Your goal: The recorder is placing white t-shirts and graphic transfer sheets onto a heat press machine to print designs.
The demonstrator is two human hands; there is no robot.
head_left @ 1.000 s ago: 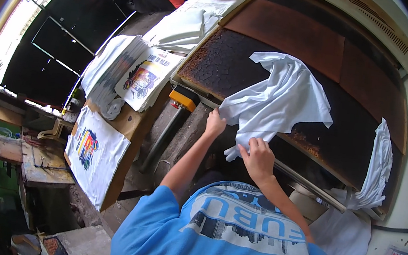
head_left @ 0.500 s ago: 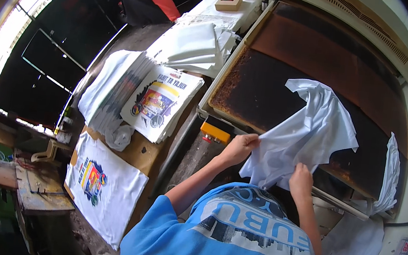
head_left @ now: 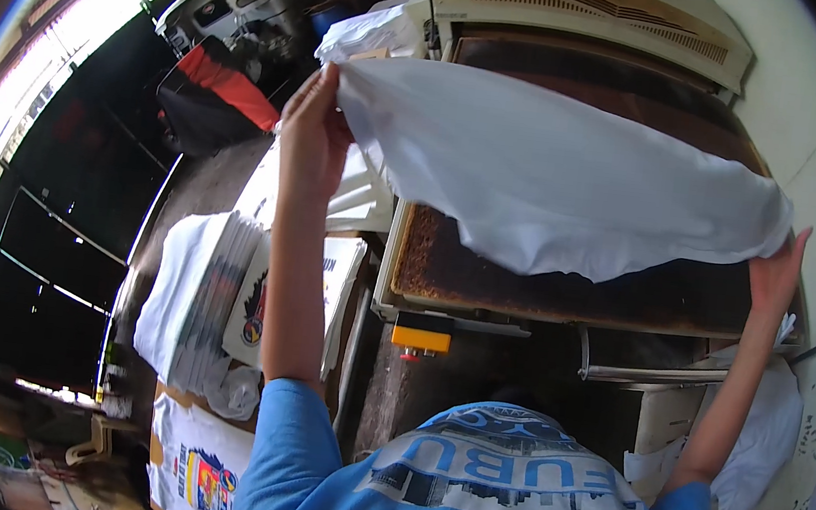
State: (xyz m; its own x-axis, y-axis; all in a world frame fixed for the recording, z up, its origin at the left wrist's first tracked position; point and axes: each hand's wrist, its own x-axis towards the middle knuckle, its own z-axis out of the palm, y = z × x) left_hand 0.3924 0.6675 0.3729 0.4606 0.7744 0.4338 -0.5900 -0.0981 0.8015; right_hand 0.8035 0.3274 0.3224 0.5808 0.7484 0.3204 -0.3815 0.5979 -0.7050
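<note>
Pale wall is bordering a press-like machine on the right, whose beige vented hood is rising behind a dark, rust-stained flat bed. Above this bed a plain white garment is hanging drawn out sideways between two bare hands, covering much of the bed from view; whether its lower edge is touching the surface, I cannot tell. At its upper left corner the left hand is pinching the fabric between thumb and fingers. Lower down, the right hand is gripping the opposite end, some of its fingers being hidden by the cloth. Below the bed's front edge a yellow switch box is sitting to the left and a metal bar is running to the right. Left of the machine, a stack of folded white shirts is standing near a printed white shirt that is lying flat. White cloth is hanging at lower right.
</note>
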